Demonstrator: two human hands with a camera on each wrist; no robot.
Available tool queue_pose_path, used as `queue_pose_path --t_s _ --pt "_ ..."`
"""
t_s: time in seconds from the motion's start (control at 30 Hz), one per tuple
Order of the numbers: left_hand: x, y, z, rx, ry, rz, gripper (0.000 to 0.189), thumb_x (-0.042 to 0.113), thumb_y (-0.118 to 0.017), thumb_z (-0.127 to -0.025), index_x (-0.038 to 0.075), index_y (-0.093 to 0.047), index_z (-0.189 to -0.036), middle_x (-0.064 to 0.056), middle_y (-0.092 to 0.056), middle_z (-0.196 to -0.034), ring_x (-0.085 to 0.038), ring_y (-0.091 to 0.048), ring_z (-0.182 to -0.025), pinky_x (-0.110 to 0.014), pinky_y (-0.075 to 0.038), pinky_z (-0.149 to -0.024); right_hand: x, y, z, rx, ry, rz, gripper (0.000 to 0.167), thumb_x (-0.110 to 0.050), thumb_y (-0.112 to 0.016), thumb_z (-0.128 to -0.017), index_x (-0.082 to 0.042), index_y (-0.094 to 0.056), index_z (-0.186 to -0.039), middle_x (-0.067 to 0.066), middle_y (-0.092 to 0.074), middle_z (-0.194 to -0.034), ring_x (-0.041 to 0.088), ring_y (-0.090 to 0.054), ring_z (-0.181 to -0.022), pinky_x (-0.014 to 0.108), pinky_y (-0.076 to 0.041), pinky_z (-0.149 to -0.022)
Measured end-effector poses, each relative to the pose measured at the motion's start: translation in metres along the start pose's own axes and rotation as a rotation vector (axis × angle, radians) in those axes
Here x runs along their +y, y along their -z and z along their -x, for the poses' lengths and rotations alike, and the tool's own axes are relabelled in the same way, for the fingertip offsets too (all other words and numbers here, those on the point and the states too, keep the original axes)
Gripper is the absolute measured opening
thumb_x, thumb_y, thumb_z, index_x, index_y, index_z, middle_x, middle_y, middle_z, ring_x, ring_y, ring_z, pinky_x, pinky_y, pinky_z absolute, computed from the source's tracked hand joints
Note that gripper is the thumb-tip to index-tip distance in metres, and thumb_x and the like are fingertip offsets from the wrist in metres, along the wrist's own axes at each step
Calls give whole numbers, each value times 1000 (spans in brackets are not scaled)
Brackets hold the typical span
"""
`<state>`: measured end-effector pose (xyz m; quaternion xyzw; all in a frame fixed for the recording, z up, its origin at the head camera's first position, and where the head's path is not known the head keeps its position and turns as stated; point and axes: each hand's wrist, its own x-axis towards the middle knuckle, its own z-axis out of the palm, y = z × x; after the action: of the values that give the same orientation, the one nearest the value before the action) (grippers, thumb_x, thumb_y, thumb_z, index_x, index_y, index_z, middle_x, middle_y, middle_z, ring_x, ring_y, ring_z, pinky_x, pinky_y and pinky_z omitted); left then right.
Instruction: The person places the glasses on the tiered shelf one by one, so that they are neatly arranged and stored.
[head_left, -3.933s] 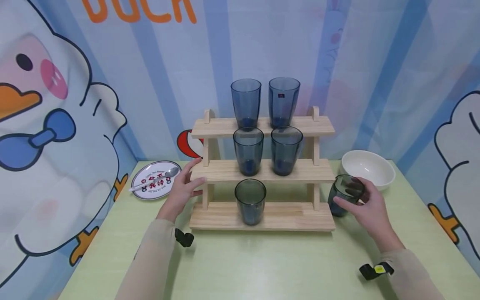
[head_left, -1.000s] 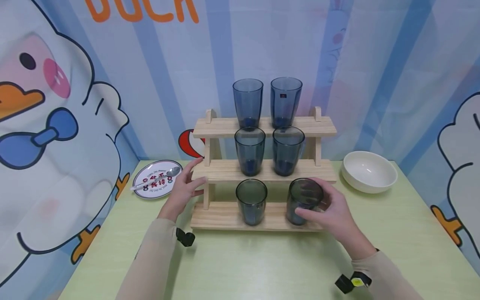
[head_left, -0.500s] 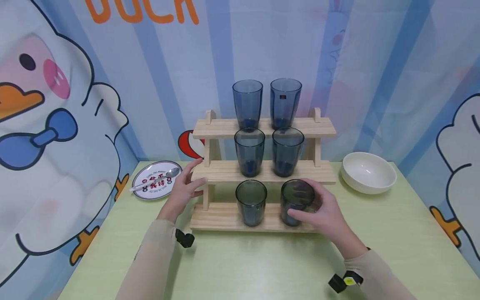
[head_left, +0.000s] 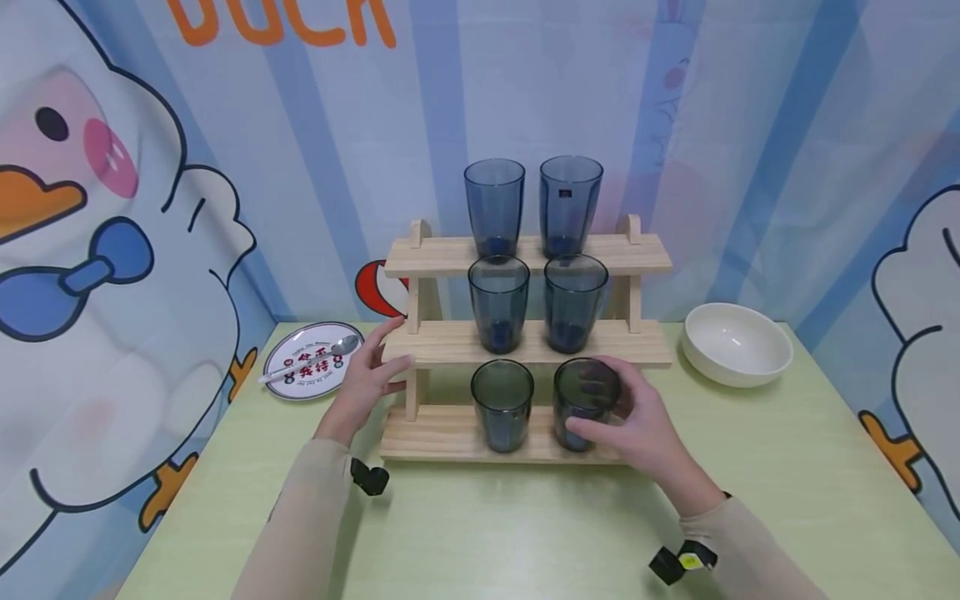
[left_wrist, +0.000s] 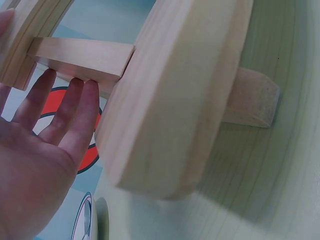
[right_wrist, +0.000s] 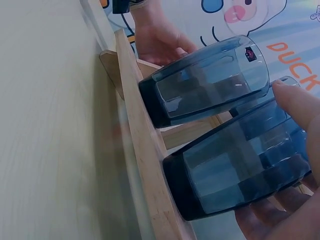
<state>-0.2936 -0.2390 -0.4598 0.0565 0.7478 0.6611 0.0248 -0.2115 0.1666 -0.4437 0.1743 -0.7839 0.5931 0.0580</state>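
In the head view a three-tier wooden display stand [head_left: 442,433] bears several blue-grey drinking glasses, two to a shelf. My right hand [head_left: 633,421] holds the right-hand glass [head_left: 581,429] of the bottom shelf, thumb in front and fingers round its far side. The right wrist view shows this held glass [right_wrist: 235,165] with its base against the board, beside a labelled glass [right_wrist: 205,82]. A small gap parts them. At the stand's left end, my left hand [head_left: 365,383] rests with fairly straight fingers; in the left wrist view the fingertips [left_wrist: 90,92] touch an upright post [left_wrist: 82,55].
A patterned plate [head_left: 285,383] with a spoon [head_left: 311,360] lies left of the stand. To the right sits a white bowl [head_left: 738,346]. A cartoon duck curtain [head_left: 337,150] hangs close behind the pale green table [head_left: 525,533].
My right hand has carried the glass from the stand's right side leftward onto the bottom shelf, sliding it slightly closer to its neighbour in the last second. My left hand has stayed in place.
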Motion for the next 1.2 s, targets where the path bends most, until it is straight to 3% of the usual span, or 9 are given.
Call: queue_pose_path --t_s 1.2 --pt "1 -1 1 -4 3 14 67 17 -65 -104 35 -38 -163 -14 -39 -165 -42 -48 -142 -66 -50 -104 -3 -13 1 14 -3 20 79 -14 -90 -83 -10 -47 -150 12 -56 -140 29 -58 -122 28 -54 -96"
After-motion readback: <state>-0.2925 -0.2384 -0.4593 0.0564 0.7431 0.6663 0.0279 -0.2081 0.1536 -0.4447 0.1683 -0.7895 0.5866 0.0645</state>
